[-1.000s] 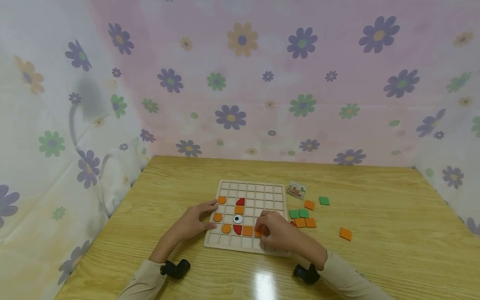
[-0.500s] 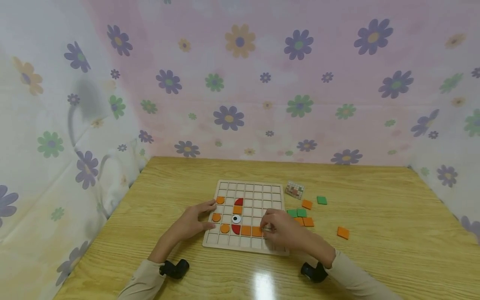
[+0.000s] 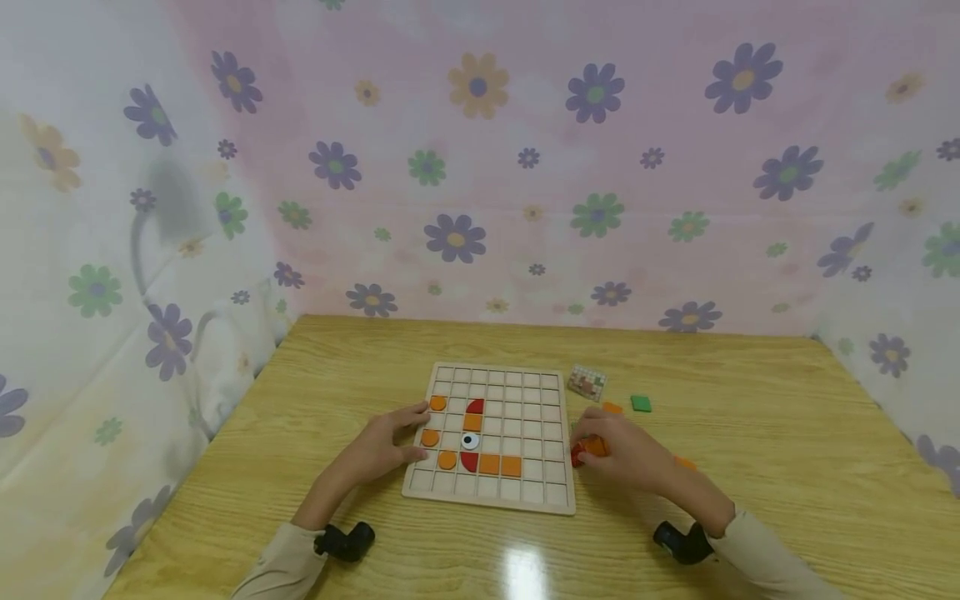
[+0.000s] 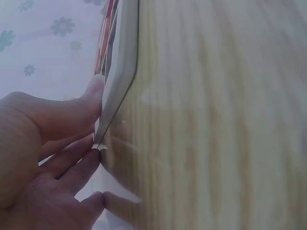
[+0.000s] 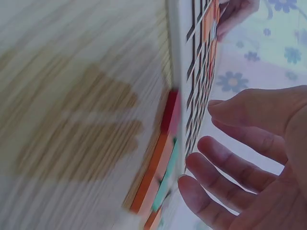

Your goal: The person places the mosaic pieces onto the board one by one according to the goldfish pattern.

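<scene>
A wooden grid board (image 3: 489, 505) lies on the table. Its cells hold orange discs (image 3: 446, 460), orange square tiles (image 3: 511, 466), red quarter-round tiles (image 3: 469, 462) and a white eye tile (image 3: 470, 441). My left hand (image 3: 384, 442) touches the board's left edge; the left wrist view shows the thumb (image 4: 96, 93) against it. Beyond the right edge, my right hand (image 3: 626, 450) hovers over loose tiles. In the right wrist view its fingers (image 5: 230, 160) are bent slightly and apart, holding nothing, near a red tile (image 5: 171, 110), an orange tile (image 5: 151, 175) and a green tile (image 5: 165, 179).
A small patterned card (image 3: 587, 382) lies off the board's upper right corner. A green tile (image 3: 641, 403) sits to the right of it. Another orange tile (image 3: 684, 463) is partly hidden behind the right forearm. A flowered cloth (image 3: 480, 208) hangs behind the table.
My right hand has let go of an orange square tile in the board's lower row and moved right, over the loose tiles. My left hand stays at the board's edge.
</scene>
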Available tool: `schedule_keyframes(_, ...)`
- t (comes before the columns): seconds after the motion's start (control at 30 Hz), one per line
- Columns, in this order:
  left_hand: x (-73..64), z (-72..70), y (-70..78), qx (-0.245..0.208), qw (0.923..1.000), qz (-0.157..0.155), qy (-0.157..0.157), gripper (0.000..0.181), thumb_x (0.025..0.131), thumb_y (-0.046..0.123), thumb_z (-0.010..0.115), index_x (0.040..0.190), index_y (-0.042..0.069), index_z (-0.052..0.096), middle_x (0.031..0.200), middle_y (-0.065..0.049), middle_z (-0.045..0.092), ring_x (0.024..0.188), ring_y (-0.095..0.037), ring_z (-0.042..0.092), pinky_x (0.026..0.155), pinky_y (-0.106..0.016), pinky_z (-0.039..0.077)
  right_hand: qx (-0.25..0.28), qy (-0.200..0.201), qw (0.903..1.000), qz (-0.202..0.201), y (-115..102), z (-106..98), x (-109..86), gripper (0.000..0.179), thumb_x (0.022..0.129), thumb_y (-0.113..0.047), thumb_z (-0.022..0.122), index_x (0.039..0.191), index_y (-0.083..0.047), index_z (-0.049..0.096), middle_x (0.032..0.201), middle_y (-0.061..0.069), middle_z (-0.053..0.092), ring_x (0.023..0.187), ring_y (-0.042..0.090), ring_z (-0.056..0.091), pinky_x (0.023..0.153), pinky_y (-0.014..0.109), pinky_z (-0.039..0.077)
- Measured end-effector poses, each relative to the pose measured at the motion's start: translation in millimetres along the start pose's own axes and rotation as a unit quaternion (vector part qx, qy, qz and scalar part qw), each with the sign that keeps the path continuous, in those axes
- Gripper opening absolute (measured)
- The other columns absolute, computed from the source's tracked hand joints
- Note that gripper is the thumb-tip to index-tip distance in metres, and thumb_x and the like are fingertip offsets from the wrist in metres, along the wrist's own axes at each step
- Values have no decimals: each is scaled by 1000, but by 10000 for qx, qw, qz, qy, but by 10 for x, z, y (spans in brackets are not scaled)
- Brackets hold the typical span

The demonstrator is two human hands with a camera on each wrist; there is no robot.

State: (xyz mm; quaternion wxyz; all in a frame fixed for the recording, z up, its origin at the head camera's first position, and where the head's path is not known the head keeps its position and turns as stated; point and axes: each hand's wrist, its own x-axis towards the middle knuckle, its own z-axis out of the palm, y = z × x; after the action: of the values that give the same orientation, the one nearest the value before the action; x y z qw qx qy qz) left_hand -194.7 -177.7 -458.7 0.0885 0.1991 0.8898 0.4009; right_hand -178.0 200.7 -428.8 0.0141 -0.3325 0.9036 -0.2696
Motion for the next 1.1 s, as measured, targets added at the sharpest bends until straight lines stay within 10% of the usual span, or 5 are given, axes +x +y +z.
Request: schedule_keyframes(1.1, -7, 11, 14, -67, 10000, -5, 22, 56, 82, 10, 73, 134, 3, 53, 147, -7, 39, 138, -31, 28, 107, -50, 29, -135, -80, 9995, 282, 419, -172, -296, 21, 76, 5, 72, 91, -9, 68, 88, -2, 56, 70, 9, 46, 56, 23, 44)
